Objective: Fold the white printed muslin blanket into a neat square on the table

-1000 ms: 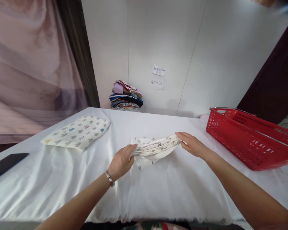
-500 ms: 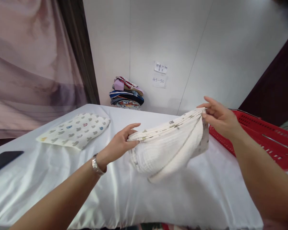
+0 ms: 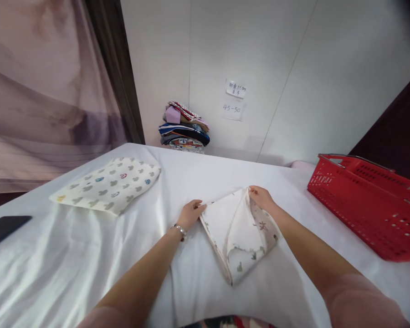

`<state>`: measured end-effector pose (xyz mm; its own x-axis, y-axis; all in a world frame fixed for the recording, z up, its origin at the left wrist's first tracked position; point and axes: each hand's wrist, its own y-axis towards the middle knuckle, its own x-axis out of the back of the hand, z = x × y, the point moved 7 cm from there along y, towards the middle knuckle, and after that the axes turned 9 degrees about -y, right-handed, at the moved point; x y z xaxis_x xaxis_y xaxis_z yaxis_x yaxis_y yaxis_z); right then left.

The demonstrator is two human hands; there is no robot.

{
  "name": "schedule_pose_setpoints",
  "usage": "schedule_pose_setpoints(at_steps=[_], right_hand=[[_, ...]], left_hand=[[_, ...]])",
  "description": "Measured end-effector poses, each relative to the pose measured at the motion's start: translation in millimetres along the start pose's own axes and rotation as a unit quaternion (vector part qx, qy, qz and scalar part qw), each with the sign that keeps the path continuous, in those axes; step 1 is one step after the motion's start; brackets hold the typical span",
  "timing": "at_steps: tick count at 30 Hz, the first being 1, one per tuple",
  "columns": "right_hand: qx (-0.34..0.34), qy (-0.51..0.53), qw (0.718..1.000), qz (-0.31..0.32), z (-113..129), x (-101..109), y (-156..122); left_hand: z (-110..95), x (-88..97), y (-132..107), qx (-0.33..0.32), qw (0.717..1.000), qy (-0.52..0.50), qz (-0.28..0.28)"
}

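Note:
A white muslin cloth (image 3: 239,223) with small printed motifs lies folded in layers on the white-covered table (image 3: 136,282). Its lower right part is turned so that the printed side shows. My left hand (image 3: 190,214), with a metal bracelet at the wrist, pinches the cloth's upper left corner. At the far top corner, my right hand (image 3: 261,198) grips the edge, its fingertips partly hidden by the fabric. To the left rests another folded cloth (image 3: 111,184), cream with grey and coloured mushroom-like prints, apart from both hands.
A red plastic basket (image 3: 362,209) with a metal handle stands at the right. A dark flat object (image 3: 7,230) lies at the left edge. Beyond the table is a stack of folded fabrics (image 3: 184,130) by the wall, where paper notes (image 3: 234,107) hang. A pink curtain (image 3: 48,91) hangs left.
Both hands have lowered the muslin cloth from the air onto the table and come closer together. The cloth now lies flatter. The view has shifted, showing more of the red basket.

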<state>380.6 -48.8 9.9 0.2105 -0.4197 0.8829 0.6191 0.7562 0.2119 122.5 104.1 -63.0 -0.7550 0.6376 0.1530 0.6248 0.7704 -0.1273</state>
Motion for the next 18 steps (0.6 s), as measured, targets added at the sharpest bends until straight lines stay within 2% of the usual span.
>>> schedule_pose_setpoints(at_steps=[4, 7, 11, 14, 16, 18], right_hand=[[-0.014, -0.012, 0.998, 0.058, -2.7, -2.3, -42.8], [-0.036, -0.005, 0.992, 0.122, -6.2, -6.6, -75.4], [-0.068, 0.083, 0.973, 0.207, -1.8, -16.2, -106.9], [-0.086, 0.168, 0.944, 0.27, 11.9, -19.5, -118.1], [-0.1, 0.239, 0.926, 0.275, 23.7, -15.2, -116.6], [-0.115, 0.309, 0.909, 0.255, 36.7, -8.3, -108.9]], left_hand=[[-0.3, 3.5, -2.2, -0.051, 0.999, 0.012, -0.004], [-0.1, 1.5, -1.9, -0.049, 0.999, -0.014, 0.006], [-2.2, -0.1, -2.9, -0.036, 0.997, -0.073, 0.009], [-2.9, 0.5, -5.7, -0.002, 0.992, -0.128, 0.017], [-5.6, 0.1, -8.2, 0.005, 0.986, -0.16, 0.041], [-8.8, -0.4, -10.4, 0.0, 0.985, -0.159, 0.071]])
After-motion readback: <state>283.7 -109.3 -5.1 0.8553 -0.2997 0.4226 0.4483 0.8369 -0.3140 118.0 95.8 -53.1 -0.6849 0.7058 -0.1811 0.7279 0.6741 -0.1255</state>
